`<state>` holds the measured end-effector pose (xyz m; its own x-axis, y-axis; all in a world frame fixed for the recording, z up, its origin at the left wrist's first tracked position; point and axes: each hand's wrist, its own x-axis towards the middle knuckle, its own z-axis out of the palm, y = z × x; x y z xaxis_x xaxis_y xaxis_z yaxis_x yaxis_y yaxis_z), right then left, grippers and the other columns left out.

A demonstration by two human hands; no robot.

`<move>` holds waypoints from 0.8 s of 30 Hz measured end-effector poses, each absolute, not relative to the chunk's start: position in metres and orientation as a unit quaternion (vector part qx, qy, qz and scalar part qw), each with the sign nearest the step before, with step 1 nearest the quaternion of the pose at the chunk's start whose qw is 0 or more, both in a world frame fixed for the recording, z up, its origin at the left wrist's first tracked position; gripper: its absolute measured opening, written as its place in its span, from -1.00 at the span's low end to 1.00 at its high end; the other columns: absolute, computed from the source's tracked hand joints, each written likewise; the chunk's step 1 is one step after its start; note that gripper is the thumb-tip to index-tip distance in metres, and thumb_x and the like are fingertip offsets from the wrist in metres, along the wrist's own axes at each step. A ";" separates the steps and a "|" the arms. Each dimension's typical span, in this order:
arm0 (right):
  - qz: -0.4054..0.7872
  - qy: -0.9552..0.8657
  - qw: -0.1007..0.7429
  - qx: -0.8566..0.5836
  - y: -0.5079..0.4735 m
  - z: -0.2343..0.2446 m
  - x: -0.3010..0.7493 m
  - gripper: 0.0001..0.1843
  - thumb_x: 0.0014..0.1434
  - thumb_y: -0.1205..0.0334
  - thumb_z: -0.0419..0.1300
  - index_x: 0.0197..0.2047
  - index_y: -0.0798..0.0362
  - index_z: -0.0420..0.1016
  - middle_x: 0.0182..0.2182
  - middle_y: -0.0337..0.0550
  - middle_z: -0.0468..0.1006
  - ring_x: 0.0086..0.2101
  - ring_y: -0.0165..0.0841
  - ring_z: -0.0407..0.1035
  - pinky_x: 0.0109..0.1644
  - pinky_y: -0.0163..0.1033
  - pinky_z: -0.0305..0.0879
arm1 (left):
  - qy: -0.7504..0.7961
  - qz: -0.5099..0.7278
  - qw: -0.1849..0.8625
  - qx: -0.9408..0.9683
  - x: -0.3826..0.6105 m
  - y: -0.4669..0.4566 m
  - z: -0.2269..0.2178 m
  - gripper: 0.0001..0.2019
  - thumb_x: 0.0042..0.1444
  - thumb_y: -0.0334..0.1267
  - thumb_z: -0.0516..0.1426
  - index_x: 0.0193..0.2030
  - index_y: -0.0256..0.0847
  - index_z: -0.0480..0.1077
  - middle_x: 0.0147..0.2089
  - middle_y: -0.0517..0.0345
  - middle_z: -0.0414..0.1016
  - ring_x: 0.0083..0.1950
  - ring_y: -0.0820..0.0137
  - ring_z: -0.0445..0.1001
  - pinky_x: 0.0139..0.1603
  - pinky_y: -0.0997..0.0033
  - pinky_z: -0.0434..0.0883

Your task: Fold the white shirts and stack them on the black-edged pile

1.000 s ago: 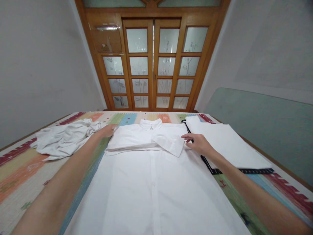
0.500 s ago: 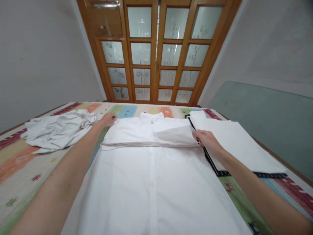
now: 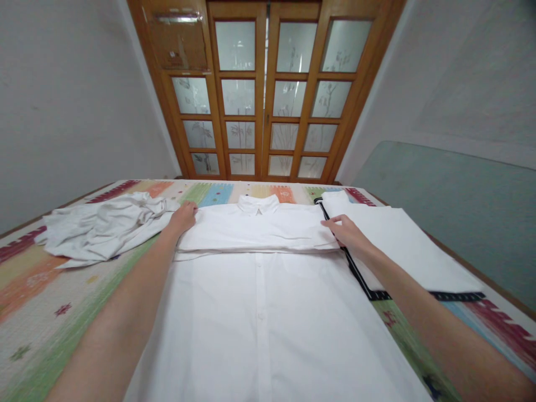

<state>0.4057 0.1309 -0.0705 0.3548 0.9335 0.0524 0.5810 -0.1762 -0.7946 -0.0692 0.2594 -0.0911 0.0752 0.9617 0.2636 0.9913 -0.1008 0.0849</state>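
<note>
At mid-frame, the white shirt is pinched at one shoulder by the left hand; its opposite edge is touched by the right hand, whose closure cannot be told. Sleeves appear already laid across the chest; the body below is spread unfolded.

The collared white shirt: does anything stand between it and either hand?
Nothing visible does: the left hand and right hand are at opposite side edges of the shirt; the crumpled cloth lies further left.
</note>
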 end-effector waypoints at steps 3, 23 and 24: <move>0.111 -0.594 0.304 -0.737 0.126 -0.072 0.401 -0.78 -0.03 0.27 0.23 -0.23 0.02 0.50 -0.47 -0.24 0.51 -0.41 -0.33 0.39 -0.29 -0.29 0.27 | -0.679 -0.119 0.067 -0.721 -0.064 0.253 -0.088 -0.71 0.24 -0.35 -0.09 -0.05 -0.24 0.41 0.05 -0.14 0.45 0.06 0.18 0.46 0.02 0.28 0.43; -0.119 -0.728 0.088 -0.669 0.109 -0.091 0.340 -0.61 0.30 0.28 -0.04 0.05 0.18 0.50 0.21 0.16 0.35 0.20 -0.05 0.18 0.24 -0.02 0.13 | -0.682 -0.067 0.087 -0.723 -0.009 0.211 -0.087 -0.59 0.24 -0.29 -0.12 -0.10 -0.45 0.51 -0.06 -0.38 0.54 0.08 -0.01 0.45 0.05 0.07 0.36; -0.097 -0.740 0.092 -0.659 0.111 -0.097 0.334 -0.56 0.33 0.22 -0.08 0.12 0.20 0.45 0.24 0.14 0.32 0.25 -0.08 0.13 0.29 -0.03 0.06 | -0.682 -0.060 0.075 -0.725 -0.003 0.205 -0.091 -0.56 0.27 -0.22 -0.13 -0.06 -0.46 0.49 -0.03 -0.38 0.53 0.08 0.00 0.46 0.06 0.07 0.36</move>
